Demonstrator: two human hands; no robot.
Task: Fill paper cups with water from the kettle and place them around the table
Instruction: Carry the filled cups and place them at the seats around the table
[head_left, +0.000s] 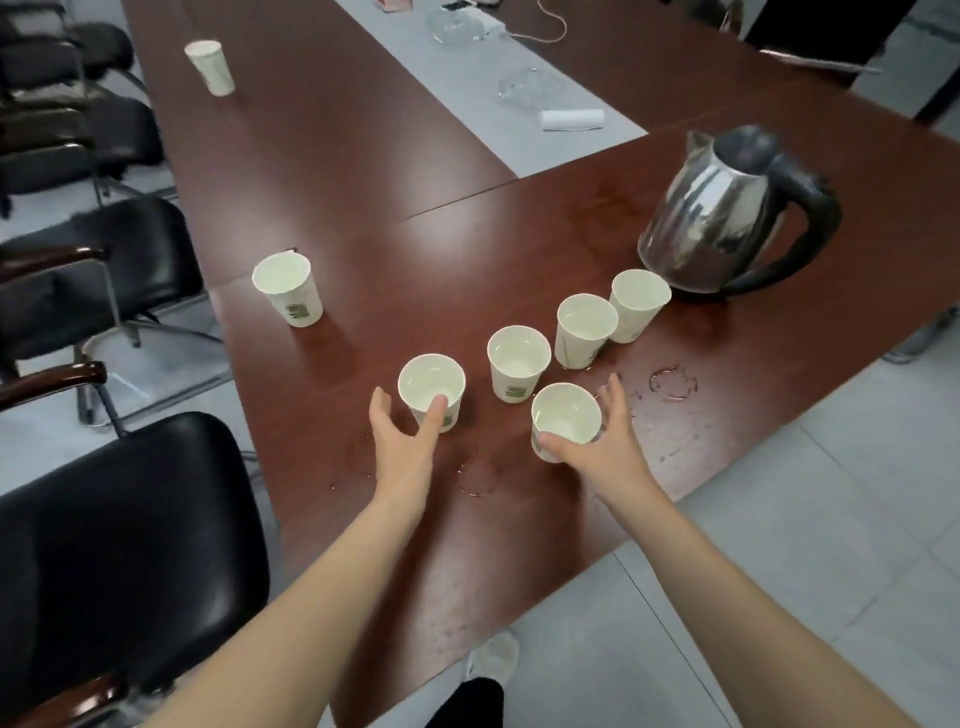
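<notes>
Reddish-brown wood covers the long meeting table (322, 171), which has a grey strip down its middle and water rings near its closest edge. Nearest the viewer, the right hand (605, 441) is wrapped around a paper cup (563, 418), thumb on the cup's near side and fingers on its far side. The left hand (402, 441) is spread wide at a second cup (431, 389), fingertips touching the cup's wall, thumb still apart from it. Just beyond these two stands a third cup (518, 364), and behind it a fourth cup (584, 330) and a fifth cup (638, 305) run in a line toward the steel kettle (727, 213). The fifth stands just beside the kettle's base. The kettle sits upright with its black handle turned away from the cups. Well to the left of the kettle a sixth cup (288, 288) stands alone near the table edge. Far beyond it, a seventh cup (210, 66) stands near the same edge. Black chairs (119, 530) line that side.
</notes>
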